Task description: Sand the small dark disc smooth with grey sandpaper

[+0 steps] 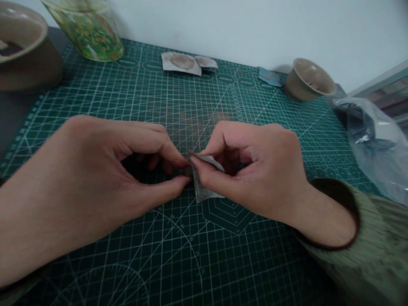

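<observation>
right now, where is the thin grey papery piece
Head view, centre: the thin grey piece is pinched in the right hand, beside the left hand, over the green gridded mat.

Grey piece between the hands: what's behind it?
The lined green mat shows around the grey piece. Whatever lies directly behind is covered; the right hand hides more of the mat.

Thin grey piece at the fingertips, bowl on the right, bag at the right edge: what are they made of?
Grey piece: matte paper or nonwoven, perhaps; thin, with a curling edge.
Bowl: possibly satin-glazed ceramic, from its smooth tan wall; plastic not ruled out.
Bag: most likely glossy clear plastic film; see-through, with wrinkles and pale highlights.
</observation>
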The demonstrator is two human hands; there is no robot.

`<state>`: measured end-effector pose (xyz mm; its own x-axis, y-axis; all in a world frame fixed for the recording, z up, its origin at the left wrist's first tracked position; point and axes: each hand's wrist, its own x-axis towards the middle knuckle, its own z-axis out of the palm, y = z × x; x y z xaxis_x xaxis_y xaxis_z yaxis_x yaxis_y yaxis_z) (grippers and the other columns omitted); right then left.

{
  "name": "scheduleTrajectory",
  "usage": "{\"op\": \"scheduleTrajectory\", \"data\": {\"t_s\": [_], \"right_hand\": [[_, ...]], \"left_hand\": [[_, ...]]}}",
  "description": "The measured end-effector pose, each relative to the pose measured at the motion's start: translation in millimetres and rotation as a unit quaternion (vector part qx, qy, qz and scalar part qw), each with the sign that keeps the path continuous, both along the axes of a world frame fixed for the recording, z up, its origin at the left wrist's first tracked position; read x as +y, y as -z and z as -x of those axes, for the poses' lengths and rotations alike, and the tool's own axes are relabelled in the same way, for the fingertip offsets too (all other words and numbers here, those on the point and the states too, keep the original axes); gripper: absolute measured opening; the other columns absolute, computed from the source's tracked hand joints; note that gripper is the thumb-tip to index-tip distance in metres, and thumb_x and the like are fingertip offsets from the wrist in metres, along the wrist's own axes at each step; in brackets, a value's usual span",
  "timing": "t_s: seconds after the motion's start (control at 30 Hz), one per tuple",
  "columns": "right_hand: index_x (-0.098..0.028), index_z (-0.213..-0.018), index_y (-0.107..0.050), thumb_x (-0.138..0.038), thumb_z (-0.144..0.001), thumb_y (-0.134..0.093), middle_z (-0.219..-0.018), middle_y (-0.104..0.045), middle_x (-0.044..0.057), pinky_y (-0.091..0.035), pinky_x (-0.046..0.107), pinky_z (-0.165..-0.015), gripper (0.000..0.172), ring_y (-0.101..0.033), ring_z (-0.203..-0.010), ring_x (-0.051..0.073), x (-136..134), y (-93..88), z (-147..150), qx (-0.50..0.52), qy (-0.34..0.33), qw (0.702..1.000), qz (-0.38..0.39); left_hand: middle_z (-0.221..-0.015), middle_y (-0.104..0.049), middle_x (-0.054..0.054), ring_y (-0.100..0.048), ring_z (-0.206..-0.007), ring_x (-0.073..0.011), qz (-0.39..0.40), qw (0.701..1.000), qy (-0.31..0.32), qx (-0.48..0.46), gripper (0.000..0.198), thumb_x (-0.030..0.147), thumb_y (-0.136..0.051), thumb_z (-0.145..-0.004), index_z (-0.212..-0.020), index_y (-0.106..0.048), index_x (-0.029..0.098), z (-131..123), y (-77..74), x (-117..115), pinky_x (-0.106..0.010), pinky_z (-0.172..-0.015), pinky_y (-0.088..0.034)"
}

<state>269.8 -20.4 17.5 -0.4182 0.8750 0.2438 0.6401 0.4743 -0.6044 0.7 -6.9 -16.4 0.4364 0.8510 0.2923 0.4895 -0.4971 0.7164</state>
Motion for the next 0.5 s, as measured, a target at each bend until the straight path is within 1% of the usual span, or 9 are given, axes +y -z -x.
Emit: {"op": "scheduleTrajectory", "data": {"t_s": [0.07, 0.2, 0.33, 0.43, 0.5], "right_hand": [[-0.028, -0.087, -0.075, -0.017, -0.105, -0.097, -0.065, -0.067, -0.012, -0.048, 0.029, -0.057, 0.030, -0.057, -0.050, 0.010, 0.1, 0.2, -0.5, -0.002, -0.012, 1.000, 0.008], [-0.027, -0.091, -0.077, -0.012, -0.106, -0.094, -0.066, -0.067, -0.012, -0.050, 0.029, -0.062, 0.027, -0.061, -0.052, 0.010, 1.2, 0.4, -1.1, 0.000, -0.017, 1.000, -0.002], [-0.027, -0.089, -0.074, -0.012, -0.105, -0.093, -0.066, -0.067, -0.013, -0.049, 0.029, -0.059, 0.029, -0.057, -0.049, 0.009, 1.0, 1.0, -0.9, -0.001, -0.019, 1.000, -0.005], [-0.028, -0.087, -0.073, -0.013, -0.104, -0.096, -0.065, -0.067, -0.013, -0.049, 0.028, -0.056, 0.033, -0.058, -0.049, 0.009, 0.3, 1.4, -1.3, -0.005, -0.001, 1.000, -0.019], [-0.028, -0.087, -0.075, -0.017, -0.104, -0.098, -0.064, -0.066, -0.013, -0.046, 0.029, -0.054, 0.031, -0.058, -0.049, 0.010, -0.1, 1.4, -1.7, -0.013, -0.010, 1.000, -0.014]], "left_hand": [[-0.085, -0.085, 0.012, -0.070, -0.067, -0.0129, -0.002, 1.000, 0.000, 0.003, 0.016, 0.043, -0.091, -0.111, -0.096, -0.092, 0.041, -0.6, 0.2, 0.3, -0.031, -0.055, -0.045], [-0.084, -0.083, 0.012, -0.067, -0.066, -0.0126, -0.008, 1.000, -0.001, 0.004, 0.018, 0.044, -0.089, -0.113, -0.095, -0.091, 0.041, 0.5, 0.4, -0.2, -0.031, -0.054, -0.043], [-0.085, -0.084, 0.011, -0.070, -0.067, -0.0132, -0.011, 1.000, 0.003, 0.014, 0.016, 0.045, -0.091, -0.112, -0.097, -0.091, 0.041, 2.5, 0.7, -1.0, -0.031, -0.055, -0.045], [-0.087, -0.086, 0.009, -0.072, -0.068, -0.0140, -0.010, 1.000, -0.003, 0.012, 0.018, 0.048, -0.090, -0.112, -0.097, -0.091, 0.040, 2.8, 0.5, -0.9, -0.030, -0.055, -0.047], [-0.087, -0.086, 0.008, -0.071, -0.068, -0.0144, -0.010, 1.000, -0.003, 0.015, 0.020, 0.050, -0.090, -0.112, -0.096, -0.091, 0.040, 3.1, 0.6, -0.5, -0.030, -0.053, -0.046]]}}
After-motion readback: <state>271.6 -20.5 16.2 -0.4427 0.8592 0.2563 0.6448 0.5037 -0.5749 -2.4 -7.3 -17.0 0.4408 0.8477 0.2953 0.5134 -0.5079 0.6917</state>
